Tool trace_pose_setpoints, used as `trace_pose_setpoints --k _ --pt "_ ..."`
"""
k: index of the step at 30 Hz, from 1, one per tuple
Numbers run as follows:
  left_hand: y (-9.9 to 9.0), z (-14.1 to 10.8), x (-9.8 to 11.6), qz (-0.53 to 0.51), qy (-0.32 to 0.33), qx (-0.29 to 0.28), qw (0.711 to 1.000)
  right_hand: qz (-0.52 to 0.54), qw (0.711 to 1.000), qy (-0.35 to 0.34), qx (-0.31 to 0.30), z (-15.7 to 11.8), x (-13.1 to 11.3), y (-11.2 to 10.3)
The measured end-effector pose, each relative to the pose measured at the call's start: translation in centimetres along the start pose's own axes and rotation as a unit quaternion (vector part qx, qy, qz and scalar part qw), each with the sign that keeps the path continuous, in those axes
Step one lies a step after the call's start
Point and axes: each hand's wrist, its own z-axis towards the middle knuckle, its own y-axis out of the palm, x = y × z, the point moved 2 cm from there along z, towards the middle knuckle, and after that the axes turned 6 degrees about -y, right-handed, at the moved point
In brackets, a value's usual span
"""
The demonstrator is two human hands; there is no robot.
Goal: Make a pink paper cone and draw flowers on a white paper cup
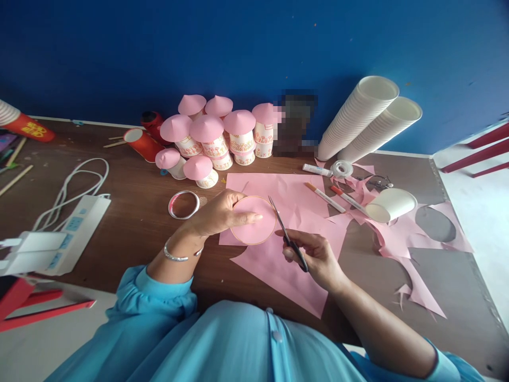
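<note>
Left hand (220,213) mostly closed, thumb over the top, pinching a pink paper circle (254,233); right hand (318,257) curled around the handles of black scissors (293,246), blades at the circle's right edge, contact unclear; circle was in front of the torso, above pink sheets (286,276) on the brown table (143,239); cone-topped cups (207,130) stood behind; marker pens (324,197), paper scraps (423,284) lay to the right.

White power strip (81,233), blue wall (222,48)
</note>
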Motion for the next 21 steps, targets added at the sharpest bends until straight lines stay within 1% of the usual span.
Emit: trace_pose_setpoints --k 11,21 --pt "0.07 0.02 0.0 -0.004 0.006 -0.009 1.0 0.0 1.0 -0.01 0.005 0.0 0.0 0.0" --pt "-0.01 -0.04 -0.11 0.008 0.001 -0.007 1.0 -0.005 1.0 -0.001 0.003 -0.03 -0.02 -0.06"
